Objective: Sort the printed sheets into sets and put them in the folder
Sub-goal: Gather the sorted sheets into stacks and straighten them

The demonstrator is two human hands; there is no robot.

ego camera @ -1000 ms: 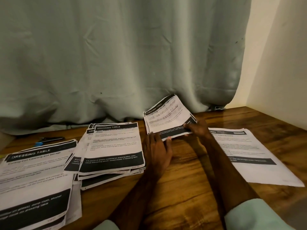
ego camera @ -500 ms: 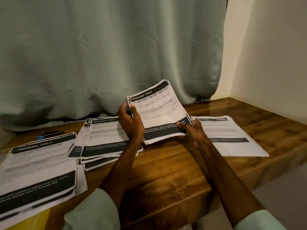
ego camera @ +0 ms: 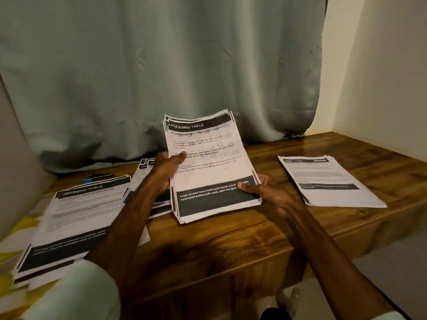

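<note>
A stack of printed sheets [ego camera: 209,162] headed "DRESSING TABLE" is held above the wooden table [ego camera: 231,236], tilted toward me. My left hand [ego camera: 165,172] grips its left edge with the thumb on the front page. My right hand [ego camera: 265,189] pinches its lower right corner, thumb on the dark bottom band. A second pile of sheets [ego camera: 147,176] lies behind my left arm, partly hidden. A larger pile [ego camera: 71,218] lies at the near left. A further set [ego camera: 328,181] lies flat at the right. No folder can be made out.
A grey-green curtain [ego camera: 161,65] hangs behind the table. A dark pen with a blue tip [ego camera: 99,177] lies at the back left. A cream wall [ego camera: 381,77] closes the right side. A yellow patterned surface [ego camera: 13,232] shows at the left edge.
Both hands have lifted the stack off the table and turned it upright toward me. My left hand went from flat on the table to gripping the stack's left edge.
</note>
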